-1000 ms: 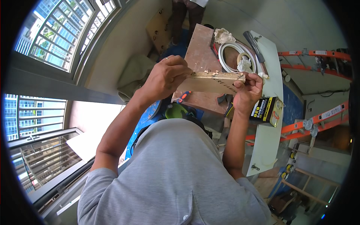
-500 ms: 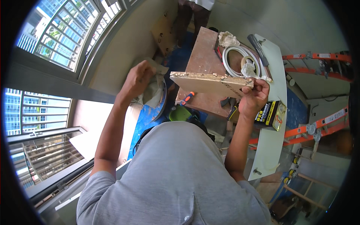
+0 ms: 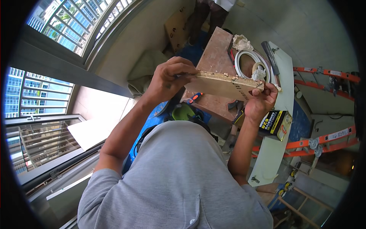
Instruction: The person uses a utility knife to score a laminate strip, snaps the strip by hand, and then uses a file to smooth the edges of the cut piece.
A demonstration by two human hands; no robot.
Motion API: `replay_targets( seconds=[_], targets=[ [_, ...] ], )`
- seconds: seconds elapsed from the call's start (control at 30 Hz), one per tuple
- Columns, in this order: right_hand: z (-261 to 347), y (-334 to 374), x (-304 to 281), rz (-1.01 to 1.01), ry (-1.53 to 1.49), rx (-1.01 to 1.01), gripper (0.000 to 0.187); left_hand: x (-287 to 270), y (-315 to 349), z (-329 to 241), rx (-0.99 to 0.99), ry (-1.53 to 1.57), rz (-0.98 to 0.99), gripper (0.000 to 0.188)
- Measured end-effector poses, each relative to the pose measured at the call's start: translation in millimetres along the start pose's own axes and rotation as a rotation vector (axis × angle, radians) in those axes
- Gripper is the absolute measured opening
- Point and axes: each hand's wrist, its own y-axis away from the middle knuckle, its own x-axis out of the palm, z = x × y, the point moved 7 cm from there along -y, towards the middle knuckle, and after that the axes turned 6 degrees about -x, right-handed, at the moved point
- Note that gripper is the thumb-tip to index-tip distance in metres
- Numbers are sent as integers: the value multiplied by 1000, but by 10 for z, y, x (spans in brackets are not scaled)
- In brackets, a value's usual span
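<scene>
A short plywood board is held up in front of me, its rough layered edge facing up with pale crumbs or chips along it. My right hand grips the board's right end between thumb and fingers. At the left end, my left hand is closed with fingers and thumb at the corner of the edge; its fingertips partly hide that corner. Below the board is a reddish-brown work table, where a tool with an orange and blue handle lies.
White coiled edging strip and crumpled paper lie on the table. To the right are a long pale panel with hinges, an adhesive tin and an orange ladder. Another person's legs are beyond the table. Barred windows line the left.
My left hand has moved right, from beside the grey cloth to the board's left end, and closed there. My right hand keeps its hold on the board.
</scene>
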Motion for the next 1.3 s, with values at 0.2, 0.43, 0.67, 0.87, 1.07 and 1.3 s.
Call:
replay_targets(
  seconds=[0.2, 0.43, 0.67, 0.87, 1.07, 1.3],
  targets=[
    [57, 62, 83, 71, 7, -13, 57, -7, -46, 11, -114, 19, 55, 15],
    [60, 147, -8, 14, 64, -20, 61, -491, -27, 333, -100, -455, 10, 10],
    [170, 77, -177, -57, 32, -50, 59, -651, 246, 585, -524, -208, 30, 14],
    [210, 100, 74, 24, 22, -51, 56, -134, -54, -249, 100, -169, 72, 21],
    [268, 111, 186, 47, -11, -77, 62, 48, -214, -328, 23, -198, 251, 18],
    [264, 144, 230, 61, 46, -64, 62, 106, -280, -296, -7, -243, 488, 14]
  ],
)
